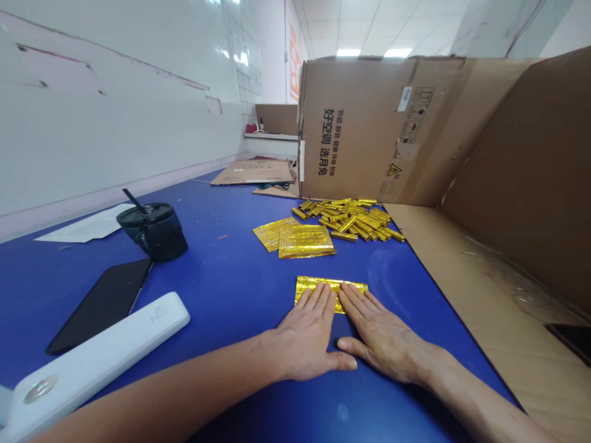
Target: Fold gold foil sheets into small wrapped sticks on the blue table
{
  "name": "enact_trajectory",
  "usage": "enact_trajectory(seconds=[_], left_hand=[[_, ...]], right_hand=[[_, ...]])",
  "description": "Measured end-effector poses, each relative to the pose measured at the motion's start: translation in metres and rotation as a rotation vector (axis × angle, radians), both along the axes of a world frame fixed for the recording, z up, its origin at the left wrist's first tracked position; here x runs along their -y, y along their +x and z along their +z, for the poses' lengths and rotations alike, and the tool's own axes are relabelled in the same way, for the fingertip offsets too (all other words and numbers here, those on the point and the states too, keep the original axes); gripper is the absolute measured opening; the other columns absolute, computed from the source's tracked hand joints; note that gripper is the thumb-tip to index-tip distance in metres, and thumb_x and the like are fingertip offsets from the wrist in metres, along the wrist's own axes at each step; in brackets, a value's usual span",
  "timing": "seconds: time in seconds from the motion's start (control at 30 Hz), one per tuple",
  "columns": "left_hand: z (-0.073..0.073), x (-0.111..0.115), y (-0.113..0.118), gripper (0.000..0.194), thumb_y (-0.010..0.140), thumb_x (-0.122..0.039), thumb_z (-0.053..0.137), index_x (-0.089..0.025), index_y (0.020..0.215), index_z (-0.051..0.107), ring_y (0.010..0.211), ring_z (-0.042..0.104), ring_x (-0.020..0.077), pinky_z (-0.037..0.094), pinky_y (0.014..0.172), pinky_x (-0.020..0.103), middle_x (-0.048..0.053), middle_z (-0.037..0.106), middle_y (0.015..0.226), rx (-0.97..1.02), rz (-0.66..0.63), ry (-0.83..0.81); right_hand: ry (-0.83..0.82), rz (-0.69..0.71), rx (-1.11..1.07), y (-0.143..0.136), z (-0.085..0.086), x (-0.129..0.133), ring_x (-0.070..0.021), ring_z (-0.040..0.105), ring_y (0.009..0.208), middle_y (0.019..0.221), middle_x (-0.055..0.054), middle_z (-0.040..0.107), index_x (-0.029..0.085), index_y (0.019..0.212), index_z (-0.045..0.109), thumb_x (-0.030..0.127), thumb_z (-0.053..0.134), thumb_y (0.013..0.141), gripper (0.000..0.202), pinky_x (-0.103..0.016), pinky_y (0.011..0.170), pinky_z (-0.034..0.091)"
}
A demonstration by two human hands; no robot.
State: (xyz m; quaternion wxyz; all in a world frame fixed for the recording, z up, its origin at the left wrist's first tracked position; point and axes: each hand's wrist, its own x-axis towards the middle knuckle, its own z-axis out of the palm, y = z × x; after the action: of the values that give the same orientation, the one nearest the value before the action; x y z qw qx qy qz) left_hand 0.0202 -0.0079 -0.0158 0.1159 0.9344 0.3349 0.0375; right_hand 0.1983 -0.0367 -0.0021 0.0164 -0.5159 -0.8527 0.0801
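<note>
A gold foil sheet [331, 284] lies on the blue table [231, 381], its near part covered by my fingers. My left hand [309, 335] rests flat on the left half of it, fingers stretched forward and thumb out to the right. On the right half lies my right hand [385, 335], also flat, thumb pointing left. Neither hand grips anything. Beyond them are a stack of folded gold foil [306, 241] and, partly under it, a flatter foil sheet [270, 234]. A heap of small rolled gold tubes [353, 218] sits behind, to the right.
To the left stand a dark lidded cup [159, 234] with a straw, a black phone [104, 301], a white device [96, 351] and white paper [87, 226]. Cardboard panels [369, 135] rise behind and right; flat cardboard [252, 172] lies at the back.
</note>
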Motion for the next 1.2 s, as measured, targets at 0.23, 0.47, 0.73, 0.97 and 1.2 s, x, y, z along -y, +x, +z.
enact_trajectory(seconds=[0.23,0.47,0.73,0.97,1.2], left_hand=[[0.001,-0.007,-0.008,0.103,0.064,-0.078,0.017,0.0,0.132,0.012,0.125,-0.003,0.0303,0.006,0.102,0.041,0.022,0.002,0.137,-0.069,0.052,0.003],[0.002,-0.005,0.002,0.109,0.06,-0.08,0.022,-0.001,0.133,0.003,0.125,-0.007,0.0296,0.006,0.102,0.041,0.019,-0.006,0.137,-0.048,-0.01,0.023],[0.005,-0.006,-0.003,0.102,0.065,-0.077,0.024,-0.004,0.133,0.002,0.126,-0.004,0.0272,0.008,0.102,0.039,0.017,-0.004,0.138,-0.027,-0.05,-0.045],[0.006,-0.006,-0.003,0.101,0.064,-0.077,0.024,-0.005,0.133,0.005,0.126,-0.005,0.0271,0.007,0.102,0.039,0.017,-0.004,0.138,-0.026,-0.06,-0.06],[0.004,-0.007,-0.006,0.099,0.065,-0.077,0.019,-0.006,0.133,0.008,0.125,-0.008,0.0285,0.004,0.101,0.043,0.017,-0.001,0.139,-0.045,-0.049,-0.009]], right_hand=[[0.003,0.007,0.019,0.001,-0.002,0.0,-0.0256,0.01,0.126,0.138,-0.017,0.015,0.005,0.132,0.02,0.054,0.035,0.079,0.074,-0.043,0.102,0.015],[0.011,0.011,-0.004,0.002,-0.002,0.001,-0.0264,0.01,0.126,0.138,-0.017,0.014,0.006,0.133,0.017,0.058,0.031,0.078,0.077,-0.045,0.102,0.016],[-0.061,0.016,-0.057,0.006,0.006,-0.002,-0.0237,0.01,0.126,0.139,-0.014,0.014,0.01,0.134,0.017,0.055,0.034,0.079,0.073,-0.042,0.103,0.014],[-0.137,0.018,-0.149,0.013,0.016,-0.001,-0.022,0.017,0.126,0.138,-0.014,0.019,0.011,0.133,0.02,0.054,0.044,0.075,0.076,-0.038,0.102,0.019],[-0.071,-0.007,-0.059,0.008,0.011,-0.001,-0.0238,0.018,0.125,0.137,-0.014,0.021,0.012,0.132,0.026,0.051,0.034,0.081,0.064,-0.042,0.101,0.018]])
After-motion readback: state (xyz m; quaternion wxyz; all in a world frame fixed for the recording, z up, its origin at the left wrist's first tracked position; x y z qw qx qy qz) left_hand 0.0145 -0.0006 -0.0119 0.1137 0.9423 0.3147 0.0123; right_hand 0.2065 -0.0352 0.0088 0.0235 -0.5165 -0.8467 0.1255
